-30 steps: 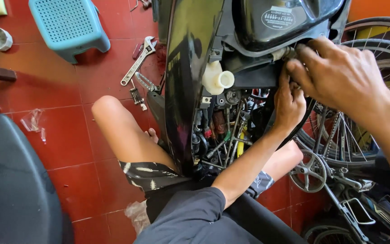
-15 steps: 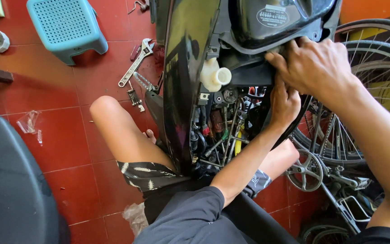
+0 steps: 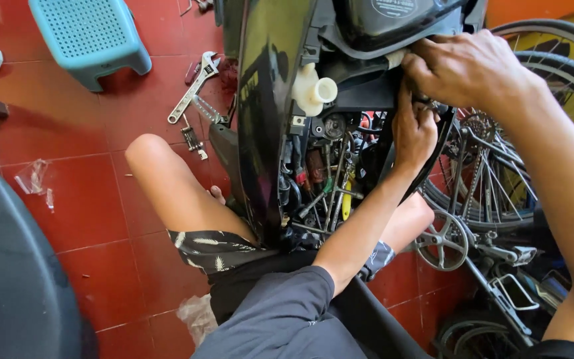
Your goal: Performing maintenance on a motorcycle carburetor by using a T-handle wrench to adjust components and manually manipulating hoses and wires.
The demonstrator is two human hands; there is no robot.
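Note:
A black motorbike body (image 3: 267,100) stands between my knees, its wiring and metal parts (image 3: 327,173) laid bare. My left hand (image 3: 412,133) reaches up from below into the gap under the black side cover (image 3: 367,93). Its fingers are curled around the cover's lower edge, and the fingertips are hidden. My right hand (image 3: 473,66) comes in from the right and grips the cover's upper edge beside a small white piece (image 3: 396,58). A white plastic spout (image 3: 313,90) sticks out just left of both hands.
An adjustable wrench (image 3: 194,83) and small tools (image 3: 194,139) lie on the red tile floor (image 3: 88,193). A blue plastic stool (image 3: 88,36) stands at top left. Bicycle wheels (image 3: 499,173) and a crank (image 3: 441,242) crowd the right. A dark rounded seat (image 3: 14,279) fills the lower left.
Both hands have shifted slightly up and left along the cover's edge. The right hand now sits closer to the white piece.

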